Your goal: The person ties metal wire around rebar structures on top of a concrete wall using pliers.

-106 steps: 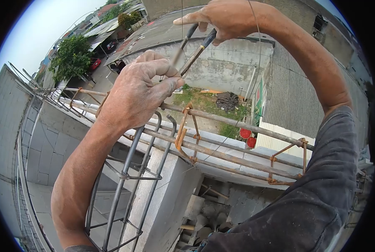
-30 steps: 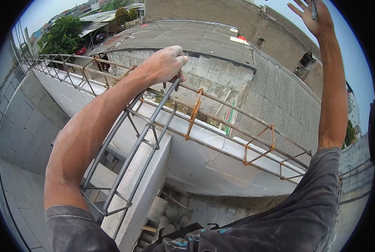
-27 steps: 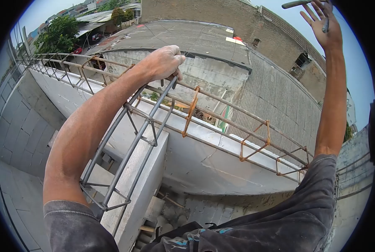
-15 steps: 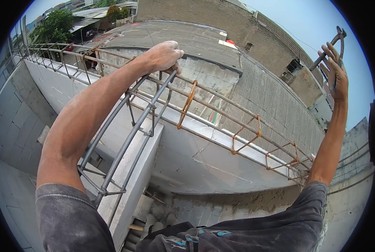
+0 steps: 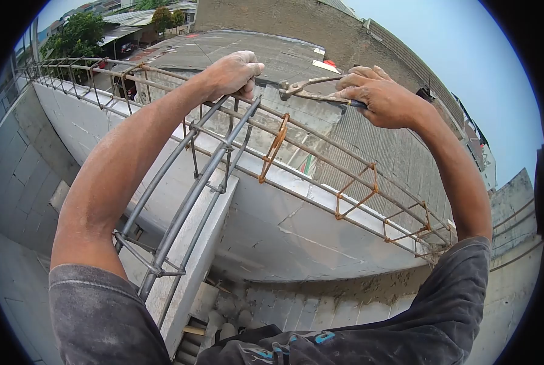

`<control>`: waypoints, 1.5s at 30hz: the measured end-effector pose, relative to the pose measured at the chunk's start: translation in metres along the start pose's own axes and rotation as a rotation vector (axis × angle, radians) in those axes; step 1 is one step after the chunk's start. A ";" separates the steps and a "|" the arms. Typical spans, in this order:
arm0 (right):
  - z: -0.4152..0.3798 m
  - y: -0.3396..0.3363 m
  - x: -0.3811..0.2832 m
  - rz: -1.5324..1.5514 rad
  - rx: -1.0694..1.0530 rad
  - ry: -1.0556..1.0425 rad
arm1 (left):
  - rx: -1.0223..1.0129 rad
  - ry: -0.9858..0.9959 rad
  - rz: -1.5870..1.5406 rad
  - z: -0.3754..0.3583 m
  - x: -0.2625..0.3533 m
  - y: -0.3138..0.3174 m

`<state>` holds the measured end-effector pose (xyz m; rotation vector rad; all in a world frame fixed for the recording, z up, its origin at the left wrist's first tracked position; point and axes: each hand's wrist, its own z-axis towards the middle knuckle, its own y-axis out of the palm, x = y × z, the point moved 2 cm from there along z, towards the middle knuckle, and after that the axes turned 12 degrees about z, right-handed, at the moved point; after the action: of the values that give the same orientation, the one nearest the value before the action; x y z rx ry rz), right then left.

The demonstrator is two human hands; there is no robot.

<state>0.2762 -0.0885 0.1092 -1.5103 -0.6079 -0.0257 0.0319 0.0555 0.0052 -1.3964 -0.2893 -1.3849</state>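
Note:
My left hand (image 5: 234,74) is closed at the top end of the grey rebar cage (image 5: 190,201), where it meets the long rebar cage (image 5: 320,157) along the wall; what its fingers grip is too small to make out. My right hand (image 5: 378,96) holds a pair of pincers (image 5: 317,93) by the handles. The pincers' head points left, a short way right of my left hand, touching nothing visible. Rusty stirrups (image 5: 274,148) ring the long cage's bars.
Below the long cage runs a pale block wall (image 5: 296,225), joined by a wall stub (image 5: 202,243) under the grey cage. Beyond lie a corrugated roof (image 5: 387,146) and a brown wall (image 5: 272,21). A tree (image 5: 74,45) stands far left.
My right hand has come from the raised upper right down and left, bringing the pincers near my left hand. My left hand has barely shifted at the bars.

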 end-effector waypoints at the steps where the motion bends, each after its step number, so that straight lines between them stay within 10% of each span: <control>1: 0.006 0.000 -0.005 -0.032 -0.018 -0.001 | -0.007 0.011 0.002 0.000 0.000 0.000; 31: 0.059 -0.006 0.014 -0.181 0.470 -0.151 | -0.037 0.055 -0.044 -0.001 0.000 -0.001; 45: 0.059 0.037 0.012 0.423 -0.271 0.211 | -0.032 0.038 -0.049 0.002 -0.003 -0.003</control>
<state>0.2797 -0.0263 0.0766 -1.8465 -0.1102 0.0593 0.0302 0.0599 0.0044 -1.3959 -0.2789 -1.4601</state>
